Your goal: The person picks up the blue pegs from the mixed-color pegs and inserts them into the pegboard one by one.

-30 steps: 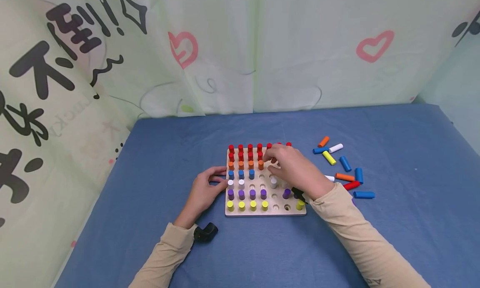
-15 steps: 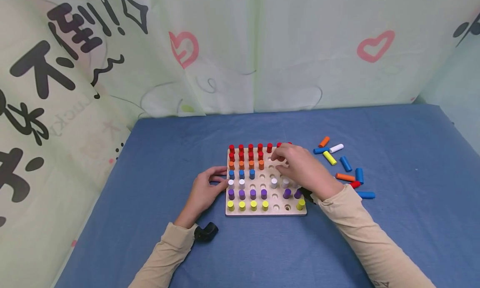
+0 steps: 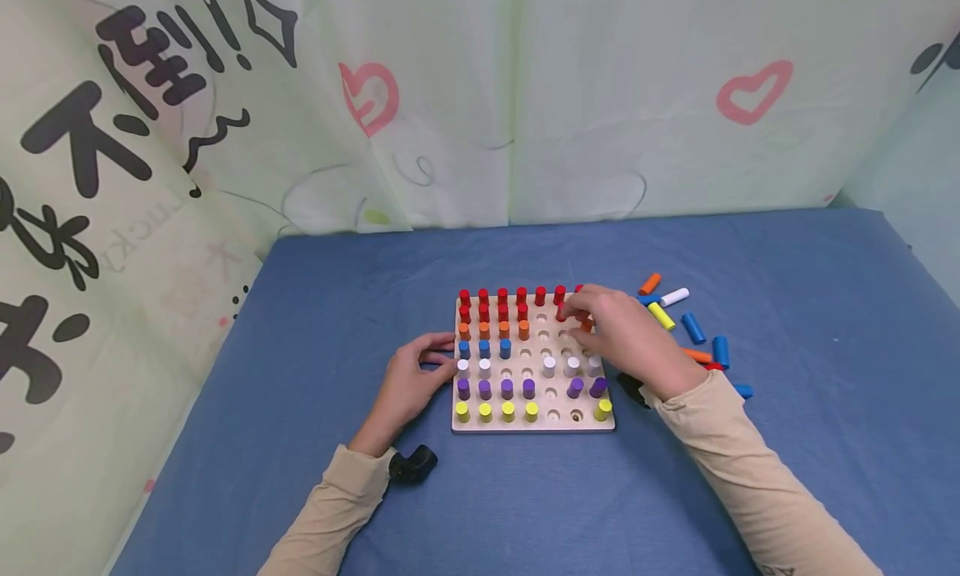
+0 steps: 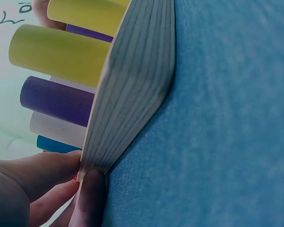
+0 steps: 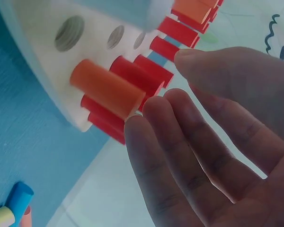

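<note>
A wooden peg board [image 3: 534, 426] lies on the blue cloth, with rows of red, orange, blue, white, purple and yellow pegs and several bare holes. My left hand [image 3: 438, 359] holds the board's left edge between thumb and fingers [image 4: 38, 172]. My right hand [image 3: 581, 318] hovers over the far right corner with loosely spread fingers [image 5: 180, 123] and holds nothing. Its fingertips are next to a standing orange peg [image 5: 106, 89] and the red pegs [image 5: 146, 78] behind it.
Loose pegs lie on the cloth right of the board: orange [image 3: 649, 282], white [image 3: 673, 297], yellow [image 3: 660, 315] and blue [image 3: 692, 327]. A black wrist camera [image 3: 412, 463] sits on my left sleeve. Printed curtains close off the back and left.
My right hand has slid rightwards along the board's far rows, uncovering the white and purple pegs on the right. The left hand has stayed on the board's edge.
</note>
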{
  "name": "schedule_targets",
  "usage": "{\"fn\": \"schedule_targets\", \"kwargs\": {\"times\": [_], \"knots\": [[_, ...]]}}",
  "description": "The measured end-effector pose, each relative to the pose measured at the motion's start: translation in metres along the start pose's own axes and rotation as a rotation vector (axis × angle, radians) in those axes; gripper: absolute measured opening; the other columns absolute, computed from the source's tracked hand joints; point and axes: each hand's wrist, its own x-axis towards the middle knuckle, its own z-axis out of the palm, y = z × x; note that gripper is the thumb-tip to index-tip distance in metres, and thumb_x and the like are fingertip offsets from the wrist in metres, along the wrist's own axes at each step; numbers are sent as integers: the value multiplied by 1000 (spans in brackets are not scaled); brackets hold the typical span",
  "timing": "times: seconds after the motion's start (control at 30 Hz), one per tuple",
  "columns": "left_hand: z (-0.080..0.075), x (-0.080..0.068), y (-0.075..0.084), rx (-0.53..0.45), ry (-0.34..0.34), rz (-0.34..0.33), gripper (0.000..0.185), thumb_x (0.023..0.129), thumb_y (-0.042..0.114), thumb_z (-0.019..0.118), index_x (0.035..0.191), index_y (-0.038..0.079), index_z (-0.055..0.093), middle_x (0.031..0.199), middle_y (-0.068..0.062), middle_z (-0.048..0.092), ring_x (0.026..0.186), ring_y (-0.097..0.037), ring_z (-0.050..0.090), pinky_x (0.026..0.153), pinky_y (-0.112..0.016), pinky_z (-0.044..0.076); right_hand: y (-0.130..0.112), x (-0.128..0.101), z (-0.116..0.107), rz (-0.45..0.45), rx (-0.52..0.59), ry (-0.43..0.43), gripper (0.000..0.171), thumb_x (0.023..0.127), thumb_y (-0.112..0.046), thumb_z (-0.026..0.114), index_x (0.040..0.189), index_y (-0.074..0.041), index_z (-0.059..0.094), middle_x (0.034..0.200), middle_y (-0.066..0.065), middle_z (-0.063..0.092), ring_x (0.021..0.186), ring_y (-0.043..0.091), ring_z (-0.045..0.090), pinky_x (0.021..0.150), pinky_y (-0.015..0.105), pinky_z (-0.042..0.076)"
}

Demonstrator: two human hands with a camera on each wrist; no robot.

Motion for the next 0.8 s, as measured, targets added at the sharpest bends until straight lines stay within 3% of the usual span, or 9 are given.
{"fn": "schedule_targets", "kwargs": {"times": [0.33,0.8], "knots": [[0,0,0,5,0,-15,42,91,14,73,131,11,63,121,-5,67,99,-18,64,83,-32,58,12,-3,-1,-18,32,41,20,84,0,75,103,1,72,100,14,68,90,28,65,80,45,57],[0,0,0,3,1,-13,41,91,14,73,131,12,63,121,-4,67,99,-18,64,83,-32,58,24,-4,0,80,19,58,16,89,-3,70,104,0,71,105,16,67,93,30,65,82,46,56]]}}
